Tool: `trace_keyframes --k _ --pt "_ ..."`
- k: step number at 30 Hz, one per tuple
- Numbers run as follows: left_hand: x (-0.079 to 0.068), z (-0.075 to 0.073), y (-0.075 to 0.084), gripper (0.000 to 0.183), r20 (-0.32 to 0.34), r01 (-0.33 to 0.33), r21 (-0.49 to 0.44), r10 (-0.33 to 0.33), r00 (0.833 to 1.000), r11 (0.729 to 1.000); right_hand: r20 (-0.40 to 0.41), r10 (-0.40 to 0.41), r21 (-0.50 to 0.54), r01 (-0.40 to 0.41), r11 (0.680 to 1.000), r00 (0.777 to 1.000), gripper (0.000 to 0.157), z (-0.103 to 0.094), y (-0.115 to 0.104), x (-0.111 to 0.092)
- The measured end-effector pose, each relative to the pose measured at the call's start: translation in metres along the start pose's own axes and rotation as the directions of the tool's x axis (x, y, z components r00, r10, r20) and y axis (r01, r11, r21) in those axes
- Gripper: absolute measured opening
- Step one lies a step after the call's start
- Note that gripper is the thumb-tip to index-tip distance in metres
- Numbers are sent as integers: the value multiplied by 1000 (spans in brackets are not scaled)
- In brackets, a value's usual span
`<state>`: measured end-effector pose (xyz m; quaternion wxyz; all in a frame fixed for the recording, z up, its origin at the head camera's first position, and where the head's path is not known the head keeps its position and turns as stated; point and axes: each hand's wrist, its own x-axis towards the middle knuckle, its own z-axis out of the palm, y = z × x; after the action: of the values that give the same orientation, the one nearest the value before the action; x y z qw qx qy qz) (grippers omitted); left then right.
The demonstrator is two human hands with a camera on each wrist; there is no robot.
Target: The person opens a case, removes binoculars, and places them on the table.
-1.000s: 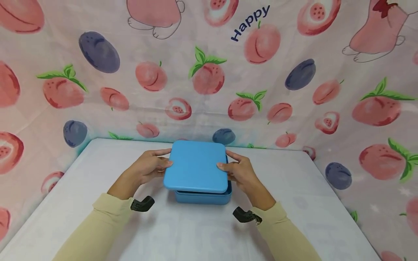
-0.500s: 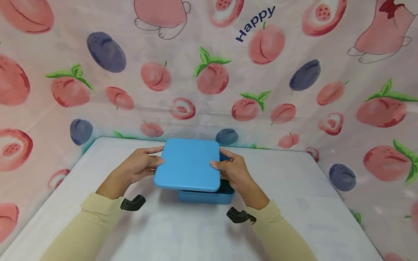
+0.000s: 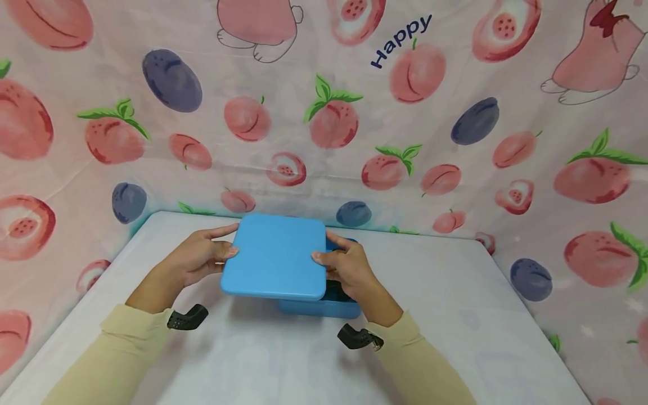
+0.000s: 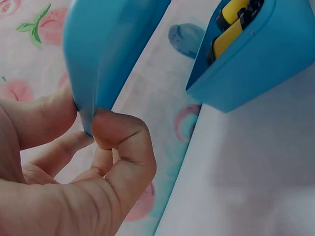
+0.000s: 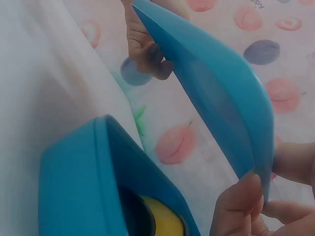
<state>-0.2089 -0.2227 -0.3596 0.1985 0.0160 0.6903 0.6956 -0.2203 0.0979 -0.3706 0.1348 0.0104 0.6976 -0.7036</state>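
A flat blue lid point(image 3: 275, 256) with rounded corners is held level above the table by both hands. My left hand point(image 3: 199, 259) pinches its left edge between thumb and fingers; in the left wrist view the lid point(image 4: 98, 54) is plainly gripped at its rim. On the opposite edge, my right hand point(image 3: 349, 267) pinches the lid the same way. Below and to the right stands a blue box point(image 3: 319, 308), its top partly covered from the head view by lid and hand. Yellow and black items point(image 4: 231, 37) lie inside the box; their kind is not clear.
The box rests on a white-covered table point(image 3: 430, 315). Behind it rises a pink cloth backdrop point(image 3: 314, 185) printed with peaches and plums. A black wrist mount point(image 3: 187, 318) sticks out from each sleeve.
Both hands have carried the lid to the left, off the box top. More of the box's inside shows at the right. The box stays in place on the table.
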Motion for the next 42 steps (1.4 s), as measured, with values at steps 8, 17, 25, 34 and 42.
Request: trace_keyframes --k 8,17,25,34,42 --pt "-6 -17 1 80 42 -7 24 6 999 1000 46 -9 27 8 1000 999 74 12 0 1" --pt "-15 -37 3 81 45 -8 19 8 999 1000 52 -5 29 3 1000 999 72 32 -4 5" --pt "-23 -55 4 79 46 -23 -5 23 999 1000 80 -9 31 7 999 997 72 50 -6 10" --pt "-30 -68 0 78 41 -9 -17 10 999 1000 96 9 24 -11 1000 995 72 64 -2 14" --pt "-35 -83 -4 75 53 -11 -46 13 998 999 80 13 40 -16 999 997 70 79 1 16"
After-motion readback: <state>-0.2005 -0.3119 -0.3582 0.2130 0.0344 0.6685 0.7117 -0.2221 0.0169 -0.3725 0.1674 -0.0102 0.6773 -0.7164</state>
